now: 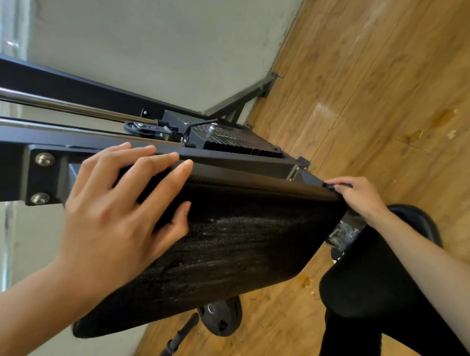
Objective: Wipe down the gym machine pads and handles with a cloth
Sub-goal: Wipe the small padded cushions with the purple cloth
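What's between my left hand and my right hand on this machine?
Only the black textured machine pad: its bare upper edge runs from your left hand to your right hand, which pinches a dark scrap. Head view.

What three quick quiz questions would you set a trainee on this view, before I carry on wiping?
1. True or false: the left hand lies over the top edge of the black pad, fingers nearly straight.
2. What lies on the wooden floor just beyond the pad's lower edge? A) a weight plate B) a spray bottle C) a folded towel
3. Fill in: the right hand pinches a small dark item at the pad's far ____.

Key: 1 true; 2 A; 3 corner. Whether that item is the cloth cannot be told from this view.
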`<state>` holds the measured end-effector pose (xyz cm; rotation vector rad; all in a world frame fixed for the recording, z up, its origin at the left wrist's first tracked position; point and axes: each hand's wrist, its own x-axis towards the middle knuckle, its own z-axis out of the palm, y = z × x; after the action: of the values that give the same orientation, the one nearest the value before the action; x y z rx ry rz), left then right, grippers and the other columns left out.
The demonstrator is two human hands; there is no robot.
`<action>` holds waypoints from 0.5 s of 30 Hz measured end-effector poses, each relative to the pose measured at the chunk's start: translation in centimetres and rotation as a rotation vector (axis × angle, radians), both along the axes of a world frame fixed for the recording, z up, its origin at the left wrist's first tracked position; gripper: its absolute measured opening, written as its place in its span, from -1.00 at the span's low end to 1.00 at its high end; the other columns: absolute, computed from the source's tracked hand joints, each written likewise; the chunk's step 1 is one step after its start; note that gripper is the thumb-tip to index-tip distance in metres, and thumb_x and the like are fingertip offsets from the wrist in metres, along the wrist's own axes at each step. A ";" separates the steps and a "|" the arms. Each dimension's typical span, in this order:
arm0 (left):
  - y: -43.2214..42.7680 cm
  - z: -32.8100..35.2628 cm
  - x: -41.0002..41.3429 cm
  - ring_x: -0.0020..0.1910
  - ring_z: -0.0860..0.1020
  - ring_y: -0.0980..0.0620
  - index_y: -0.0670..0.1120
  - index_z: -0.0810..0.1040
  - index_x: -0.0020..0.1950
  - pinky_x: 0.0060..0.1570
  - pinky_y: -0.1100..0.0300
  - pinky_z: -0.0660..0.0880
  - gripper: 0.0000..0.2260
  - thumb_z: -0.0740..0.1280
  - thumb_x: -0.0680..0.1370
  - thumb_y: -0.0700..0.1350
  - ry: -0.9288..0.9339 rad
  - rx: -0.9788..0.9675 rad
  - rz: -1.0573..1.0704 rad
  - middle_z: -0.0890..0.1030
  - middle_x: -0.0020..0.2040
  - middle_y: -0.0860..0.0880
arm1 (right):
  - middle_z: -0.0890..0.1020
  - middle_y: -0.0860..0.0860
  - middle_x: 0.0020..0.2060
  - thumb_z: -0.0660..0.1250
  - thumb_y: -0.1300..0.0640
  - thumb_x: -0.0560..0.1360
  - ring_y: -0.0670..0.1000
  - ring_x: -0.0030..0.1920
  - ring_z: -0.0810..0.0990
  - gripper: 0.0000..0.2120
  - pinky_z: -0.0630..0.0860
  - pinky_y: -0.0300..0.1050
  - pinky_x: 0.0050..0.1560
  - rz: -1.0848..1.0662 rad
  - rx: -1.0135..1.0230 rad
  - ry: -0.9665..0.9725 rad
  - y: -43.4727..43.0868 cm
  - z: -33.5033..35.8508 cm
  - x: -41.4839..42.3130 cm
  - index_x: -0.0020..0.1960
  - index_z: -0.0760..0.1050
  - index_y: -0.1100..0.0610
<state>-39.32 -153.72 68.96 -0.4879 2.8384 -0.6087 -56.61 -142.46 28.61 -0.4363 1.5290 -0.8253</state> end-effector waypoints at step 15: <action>0.1 -0.1 0.0 0.16 0.61 -0.32 -0.23 0.68 0.26 0.25 -0.22 0.48 -0.70 0.40 0.63 -0.07 0.013 0.000 -0.002 0.68 0.20 -0.21 | 0.64 -0.05 0.20 0.26 0.27 0.66 -0.01 0.28 0.53 -0.71 0.41 -0.15 0.24 -0.066 -0.048 -0.059 -1.1 2.6 0.7 0.08 0.69 -0.03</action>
<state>-39.32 -153.63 68.82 -0.4915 2.8515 -0.6084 -55.93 -143.55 31.19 -0.3954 1.4779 -0.9199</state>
